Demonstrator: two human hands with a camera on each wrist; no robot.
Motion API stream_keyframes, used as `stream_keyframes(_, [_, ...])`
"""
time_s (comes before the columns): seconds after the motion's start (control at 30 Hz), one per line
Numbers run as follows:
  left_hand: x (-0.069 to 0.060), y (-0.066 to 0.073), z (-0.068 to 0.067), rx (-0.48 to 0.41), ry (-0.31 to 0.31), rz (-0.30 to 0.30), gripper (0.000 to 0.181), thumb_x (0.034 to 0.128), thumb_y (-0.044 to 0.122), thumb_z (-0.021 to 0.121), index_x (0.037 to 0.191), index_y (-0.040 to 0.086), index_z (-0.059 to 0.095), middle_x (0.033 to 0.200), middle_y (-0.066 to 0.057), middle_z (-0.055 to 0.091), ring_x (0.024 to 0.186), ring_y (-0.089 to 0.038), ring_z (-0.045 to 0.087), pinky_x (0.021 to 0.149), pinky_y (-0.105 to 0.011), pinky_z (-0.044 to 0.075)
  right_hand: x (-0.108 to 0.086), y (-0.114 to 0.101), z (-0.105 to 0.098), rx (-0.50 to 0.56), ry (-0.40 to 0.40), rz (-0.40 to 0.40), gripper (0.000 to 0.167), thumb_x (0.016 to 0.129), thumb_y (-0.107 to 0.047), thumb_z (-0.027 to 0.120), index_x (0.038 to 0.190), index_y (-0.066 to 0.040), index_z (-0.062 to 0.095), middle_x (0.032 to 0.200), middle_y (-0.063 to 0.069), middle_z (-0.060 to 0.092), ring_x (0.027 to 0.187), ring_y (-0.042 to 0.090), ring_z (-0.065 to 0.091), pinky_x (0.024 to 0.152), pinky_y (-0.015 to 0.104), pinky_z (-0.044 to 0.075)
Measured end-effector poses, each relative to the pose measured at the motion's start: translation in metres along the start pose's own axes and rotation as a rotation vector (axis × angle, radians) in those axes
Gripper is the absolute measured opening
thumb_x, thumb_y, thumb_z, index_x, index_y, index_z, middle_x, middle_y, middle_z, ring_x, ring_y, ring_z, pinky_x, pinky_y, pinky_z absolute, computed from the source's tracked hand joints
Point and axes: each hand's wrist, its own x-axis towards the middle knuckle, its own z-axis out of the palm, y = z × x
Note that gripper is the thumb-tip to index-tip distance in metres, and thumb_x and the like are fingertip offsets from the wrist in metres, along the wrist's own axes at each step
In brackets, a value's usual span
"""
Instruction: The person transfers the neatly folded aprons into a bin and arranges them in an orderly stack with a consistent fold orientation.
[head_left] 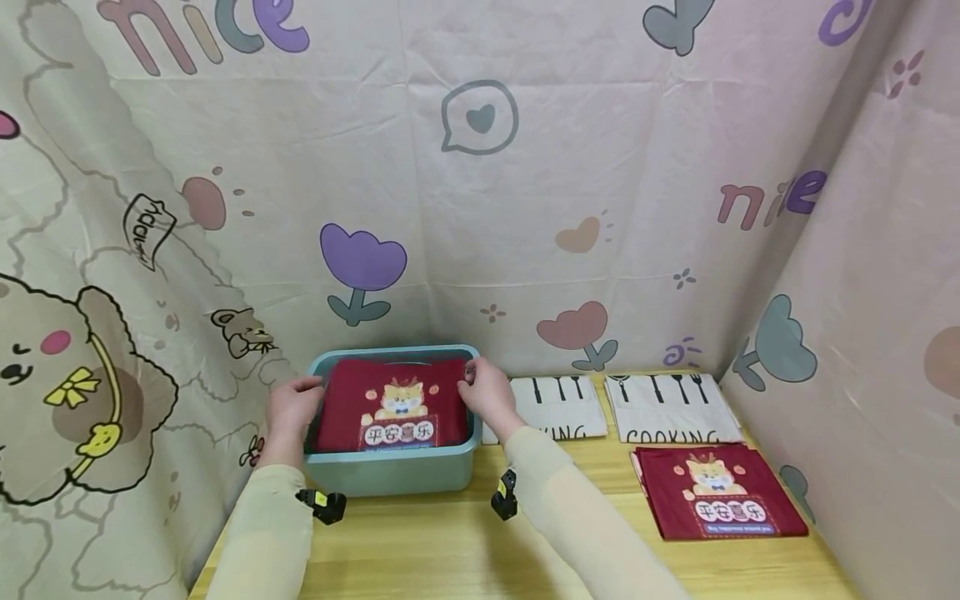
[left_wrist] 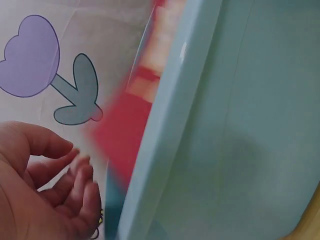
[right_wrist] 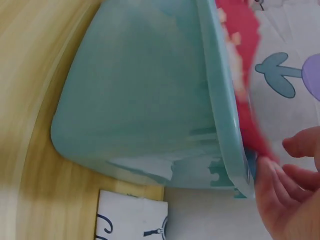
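A folded dark-red cloth (head_left: 401,404) with a cartoon animal and Chinese characters printed on it lies in the light-blue plastic basin (head_left: 390,473). At the basin's left rim is my left hand (head_left: 294,410). In the left wrist view its fingers (left_wrist: 80,200) are loosely bent, apart from the cloth, and nothing shows between them. My right hand (head_left: 491,393) is at the right rim by the cloth's corner. The right wrist view shows its thumb apart from the fingers (right_wrist: 280,187), whose tips are beside the red cloth (right_wrist: 252,132); contact is hard to tell through blur.
To the basin's right, two folded white cloths with cutlery prints, the near one (head_left: 555,408) and the farther one (head_left: 671,408), lie along the back. Another folded red cloth (head_left: 720,492) is in front of them. Printed curtains (head_left: 480,217) surround the wooden table (head_left: 420,550).
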Motion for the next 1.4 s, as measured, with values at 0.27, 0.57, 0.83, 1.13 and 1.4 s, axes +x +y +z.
stream_keyframes(0.27, [-0.009,0.011,-0.006,0.133,0.005,0.106,0.039,0.0994,0.019,0.051,0.129,-0.006,0.059,0.128,-0.029,0.056,0.115,-0.044,0.052,0.094,-0.055,0.043,-0.002,0.003,-0.011,-0.178,0.007,-0.206,0.036,0.094,-0.018,0.067,0.128,-0.007,0.060,0.116,0.009,0.064,0.104,0.023,0.062,0.087,0.038,0.053])
stream_keyframes(0.57, [-0.021,0.016,-0.003,0.193,-0.033,0.168,0.040,0.1002,0.019,0.051,0.129,-0.008,0.056,0.126,-0.030,0.057,0.116,-0.044,0.051,0.097,-0.055,0.042,-0.009,0.005,-0.019,-0.312,-0.013,-0.494,0.037,0.094,-0.021,0.069,0.128,-0.010,0.063,0.126,0.005,0.065,0.117,0.023,0.056,0.101,0.037,0.045])
stream_keyframes(0.83, [-0.029,0.015,-0.001,0.289,-0.018,0.272,0.040,0.0974,0.017,0.054,0.127,-0.009,0.057,0.119,-0.028,0.061,0.111,-0.043,0.055,0.094,-0.054,0.043,-0.018,0.009,-0.028,-0.392,0.024,-0.581,0.038,0.092,-0.024,0.070,0.128,-0.013,0.064,0.124,0.003,0.066,0.115,0.023,0.057,0.099,0.040,0.046])
stream_keyframes(1.13, [-0.043,0.017,0.005,0.386,-0.059,0.373,0.046,0.0968,0.020,0.055,0.134,-0.007,0.053,0.124,-0.028,0.060,0.114,-0.044,0.055,0.092,-0.057,0.045,-0.026,0.016,-0.039,-0.406,0.057,-0.630,0.038,0.091,-0.024,0.071,0.128,-0.014,0.064,0.122,0.003,0.067,0.116,0.025,0.057,0.099,0.047,0.043])
stream_keyframes(1.4, [-0.058,0.017,0.018,0.421,-0.024,0.447,0.045,0.0952,0.020,0.058,0.135,0.000,0.055,0.123,-0.023,0.062,0.109,-0.041,0.058,0.086,-0.060,0.043,-0.034,0.030,-0.047,-0.388,0.064,-0.610,0.040,0.090,-0.022,0.072,0.129,-0.012,0.064,0.123,0.004,0.067,0.116,0.024,0.057,0.105,0.047,0.039])
